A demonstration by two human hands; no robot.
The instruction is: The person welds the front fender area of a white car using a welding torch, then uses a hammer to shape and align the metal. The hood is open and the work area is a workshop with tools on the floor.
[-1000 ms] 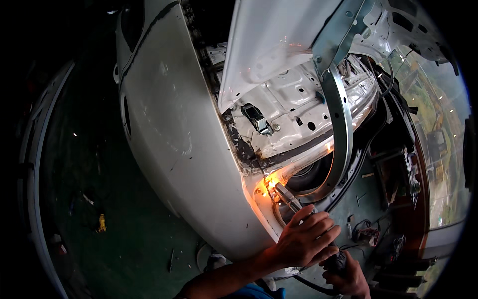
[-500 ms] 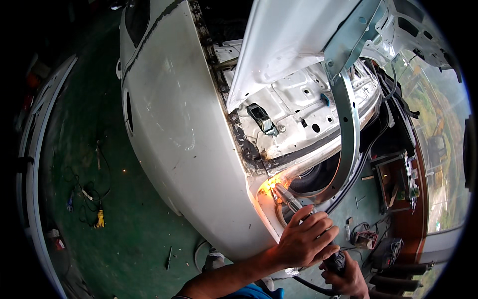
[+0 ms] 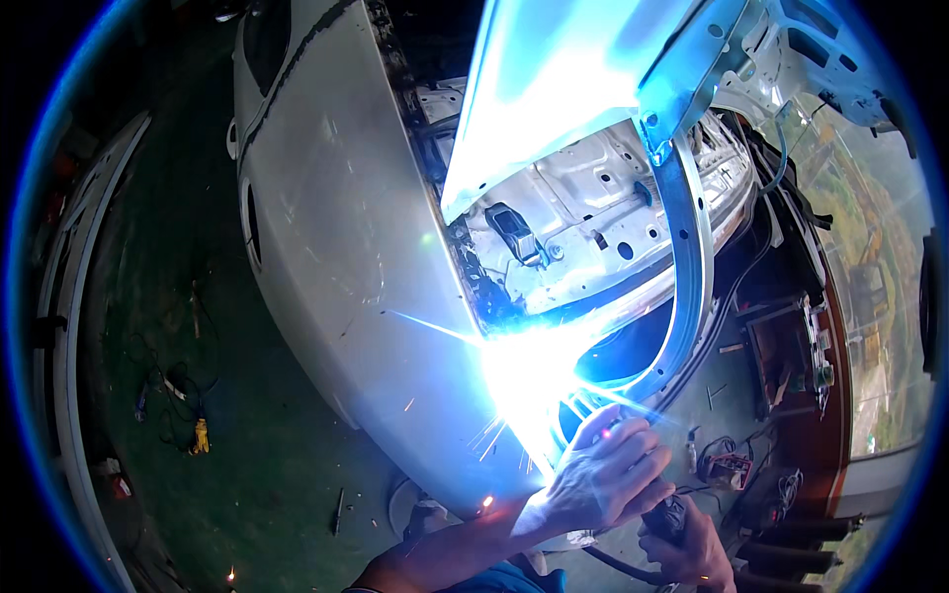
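Note:
A welding torch [image 3: 667, 520] is held in both my hands at the rear corner of a white car body [image 3: 366, 237]. My left hand [image 3: 613, 466] is wrapped round its front part, fingers closed. Lower on the dark handle, my right hand [image 3: 692, 546] grips it, partly cut off from sight by the handle. A blinding blue-white arc [image 3: 534, 371] burns at the tip, hiding the nozzle end and the metal under it. Sparks fly out from the glare. The curved metal hinge arm [image 3: 692, 237] of the raised trunk lid [image 3: 563, 99] stands beyond the arc.
On the green floor at left lie a cable with a yellow connector [image 3: 201, 435] and a thin rod [image 3: 338, 512]. A long panel [image 3: 79, 326] stands along the left. To the right are an open-fronted cabinet [image 3: 776, 361], a red box-shaped device [image 3: 730, 471] and loose cables.
The small orange glow at the torch tip has become a large blue-white arc with flying sparks. The surroundings look darker and bluer. Both hands keep nearly the same place and grip.

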